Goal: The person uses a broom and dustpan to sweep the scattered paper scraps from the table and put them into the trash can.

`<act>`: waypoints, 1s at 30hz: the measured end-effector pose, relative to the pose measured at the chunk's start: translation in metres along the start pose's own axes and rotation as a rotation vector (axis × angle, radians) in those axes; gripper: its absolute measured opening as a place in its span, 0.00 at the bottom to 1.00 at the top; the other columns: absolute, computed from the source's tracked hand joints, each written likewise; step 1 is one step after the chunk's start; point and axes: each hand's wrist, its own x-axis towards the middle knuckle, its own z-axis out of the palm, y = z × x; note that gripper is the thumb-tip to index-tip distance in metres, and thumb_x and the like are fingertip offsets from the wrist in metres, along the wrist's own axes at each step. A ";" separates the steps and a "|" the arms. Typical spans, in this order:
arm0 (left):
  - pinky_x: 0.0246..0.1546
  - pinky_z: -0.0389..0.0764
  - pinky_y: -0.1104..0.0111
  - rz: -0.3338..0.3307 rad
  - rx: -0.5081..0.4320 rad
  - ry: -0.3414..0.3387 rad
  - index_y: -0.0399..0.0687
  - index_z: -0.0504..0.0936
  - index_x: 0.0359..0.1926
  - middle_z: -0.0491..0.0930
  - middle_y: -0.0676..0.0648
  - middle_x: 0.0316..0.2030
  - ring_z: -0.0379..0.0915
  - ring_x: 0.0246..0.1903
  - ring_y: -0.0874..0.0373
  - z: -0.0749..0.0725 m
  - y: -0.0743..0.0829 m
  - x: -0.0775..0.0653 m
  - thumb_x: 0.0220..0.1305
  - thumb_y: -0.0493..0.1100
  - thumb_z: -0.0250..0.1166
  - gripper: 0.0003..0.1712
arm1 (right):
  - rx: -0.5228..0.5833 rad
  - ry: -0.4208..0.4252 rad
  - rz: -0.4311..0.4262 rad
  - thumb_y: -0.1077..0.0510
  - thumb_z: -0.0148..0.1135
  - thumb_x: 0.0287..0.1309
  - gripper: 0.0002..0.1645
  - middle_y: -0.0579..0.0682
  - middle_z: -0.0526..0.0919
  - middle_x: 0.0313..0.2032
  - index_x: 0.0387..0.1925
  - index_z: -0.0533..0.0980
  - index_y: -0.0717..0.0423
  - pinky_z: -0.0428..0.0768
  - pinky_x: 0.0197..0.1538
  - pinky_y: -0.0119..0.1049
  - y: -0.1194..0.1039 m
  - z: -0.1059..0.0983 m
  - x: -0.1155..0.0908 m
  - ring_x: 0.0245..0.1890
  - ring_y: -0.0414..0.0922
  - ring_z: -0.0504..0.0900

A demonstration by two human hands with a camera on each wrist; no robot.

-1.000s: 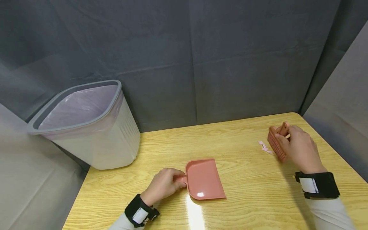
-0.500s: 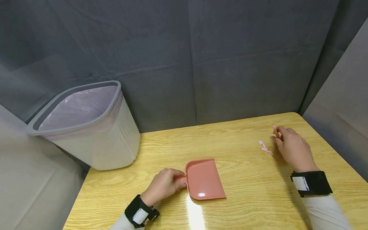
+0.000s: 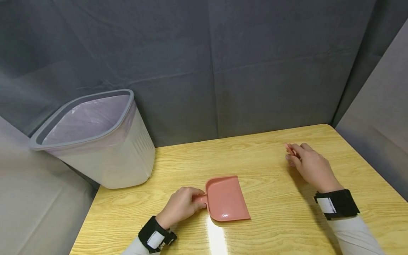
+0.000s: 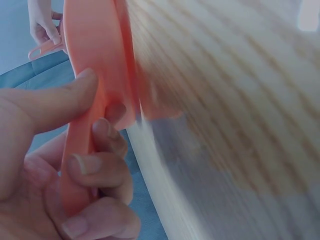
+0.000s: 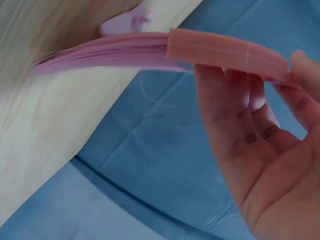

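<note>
My left hand (image 3: pixel 181 206) holds the handle of a pink dustpan (image 3: pixel 227 198), which lies on the wooden table with its straight edge facing right. In the left wrist view, the thumb and curled fingers wrap the dustpan's handle (image 4: pixel 80 145). At the right, my right hand (image 3: pixel 313 168) grips a small pink hand brush (image 3: pixel 290 149). Its bristles (image 5: pixel 110 54) bend against the tabletop in the right wrist view. Pink paper scraps (image 5: pixel 125 24) lie beside the bristles; from the head they are mostly hidden behind the brush and fingers.
A pale trash bin (image 3: pixel 127 156) with a grey rim and a thin lilac liner stands at the left. Dark grey cloth (image 3: pixel 178 71) hangs behind the table (image 3: pixel 178 159), with paler panels at both sides. Bare wood lies between dustpan and brush.
My right hand has carried the brush leftward and turned it, bringing it over the paper scraps that were in plain sight before. The left hand and dustpan have stayed put.
</note>
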 end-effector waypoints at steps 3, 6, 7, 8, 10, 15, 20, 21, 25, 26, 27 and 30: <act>0.32 0.75 0.69 0.001 0.002 0.002 0.51 0.91 0.45 0.88 0.54 0.42 0.77 0.36 0.65 0.000 0.000 0.000 0.59 0.47 0.79 0.14 | 0.013 -0.043 -0.017 0.59 0.68 0.67 0.20 0.60 0.78 0.36 0.57 0.78 0.65 0.79 0.32 0.57 -0.009 0.000 0.002 0.28 0.54 0.80; 0.32 0.75 0.69 0.000 0.006 0.003 0.51 0.91 0.45 0.88 0.54 0.42 0.77 0.36 0.65 0.000 0.000 0.001 0.58 0.47 0.79 0.14 | 0.045 -0.114 -0.007 0.57 0.67 0.68 0.18 0.55 0.75 0.33 0.54 0.79 0.62 0.76 0.31 0.50 -0.019 -0.003 0.003 0.28 0.50 0.76; 0.32 0.75 0.69 0.001 0.009 0.004 0.51 0.91 0.45 0.88 0.54 0.42 0.77 0.36 0.65 0.000 0.000 0.001 0.58 0.47 0.79 0.14 | 0.062 -0.144 0.000 0.56 0.67 0.69 0.16 0.53 0.74 0.33 0.53 0.79 0.60 0.74 0.31 0.47 -0.022 -0.004 0.003 0.28 0.48 0.74; 0.32 0.75 0.69 0.001 0.011 0.005 0.51 0.91 0.45 0.88 0.54 0.42 0.77 0.36 0.65 0.000 0.000 0.001 0.58 0.47 0.79 0.14 | 0.089 -0.173 0.012 0.56 0.66 0.70 0.14 0.51 0.73 0.32 0.52 0.79 0.58 0.73 0.31 0.44 -0.026 -0.005 0.003 0.27 0.47 0.73; 0.32 0.75 0.69 0.001 0.015 0.005 0.51 0.91 0.45 0.88 0.54 0.42 0.78 0.36 0.65 0.000 0.000 0.001 0.58 0.47 0.79 0.14 | 0.162 -0.237 0.044 0.54 0.65 0.71 0.11 0.50 0.72 0.31 0.49 0.79 0.55 0.72 0.30 0.40 -0.032 -0.008 0.004 0.26 0.45 0.72; 0.33 0.75 0.69 -0.003 0.005 -0.007 0.51 0.91 0.45 0.88 0.53 0.43 0.78 0.36 0.65 0.001 -0.001 0.000 0.59 0.48 0.79 0.14 | 0.387 -0.367 0.074 0.51 0.61 0.74 0.10 0.48 0.73 0.27 0.46 0.75 0.53 0.77 0.29 0.35 -0.043 -0.012 0.003 0.21 0.44 0.75; 0.32 0.75 0.70 -0.005 -0.005 -0.015 0.50 0.91 0.45 0.88 0.53 0.42 0.77 0.35 0.66 0.000 0.000 0.000 0.59 0.48 0.79 0.14 | 0.506 -0.414 0.081 0.49 0.56 0.77 0.12 0.48 0.76 0.25 0.46 0.73 0.54 0.78 0.27 0.36 -0.045 -0.013 0.002 0.18 0.49 0.78; 0.32 0.75 0.70 -0.006 -0.005 -0.015 0.50 0.91 0.45 0.88 0.53 0.42 0.77 0.35 0.66 0.000 0.000 0.000 0.59 0.48 0.79 0.14 | 0.515 -0.414 0.090 0.48 0.55 0.78 0.13 0.48 0.76 0.26 0.47 0.72 0.54 0.79 0.28 0.36 -0.045 -0.013 0.002 0.19 0.49 0.78; 0.31 0.75 0.70 -0.007 -0.003 -0.016 0.50 0.91 0.45 0.88 0.53 0.42 0.77 0.35 0.65 0.000 0.001 0.000 0.59 0.47 0.79 0.14 | 0.486 -0.386 0.111 0.46 0.50 0.80 0.17 0.48 0.78 0.24 0.49 0.72 0.57 0.82 0.35 0.36 -0.042 -0.013 0.003 0.26 0.46 0.83; 0.31 0.75 0.70 -0.007 -0.003 -0.017 0.50 0.91 0.45 0.88 0.53 0.42 0.77 0.35 0.65 0.000 0.001 0.000 0.59 0.47 0.79 0.14 | 0.454 -0.371 0.108 0.47 0.49 0.80 0.17 0.47 0.78 0.23 0.49 0.72 0.57 0.82 0.37 0.37 -0.041 -0.013 0.003 0.28 0.44 0.83; 0.31 0.74 0.70 -0.008 -0.002 -0.017 0.50 0.91 0.45 0.88 0.53 0.42 0.77 0.35 0.65 0.000 0.001 0.000 0.59 0.47 0.79 0.14 | 0.427 -0.367 0.113 0.47 0.48 0.81 0.17 0.47 0.78 0.21 0.49 0.71 0.58 0.81 0.38 0.36 -0.040 -0.014 0.003 0.27 0.44 0.83; 0.31 0.74 0.70 -0.012 -0.001 -0.020 0.50 0.91 0.45 0.88 0.53 0.42 0.76 0.35 0.65 0.000 0.000 0.000 0.59 0.47 0.79 0.14 | 0.338 -0.314 0.099 0.52 0.49 0.81 0.13 0.47 0.74 0.20 0.46 0.71 0.58 0.77 0.35 0.36 -0.037 -0.014 0.003 0.23 0.43 0.80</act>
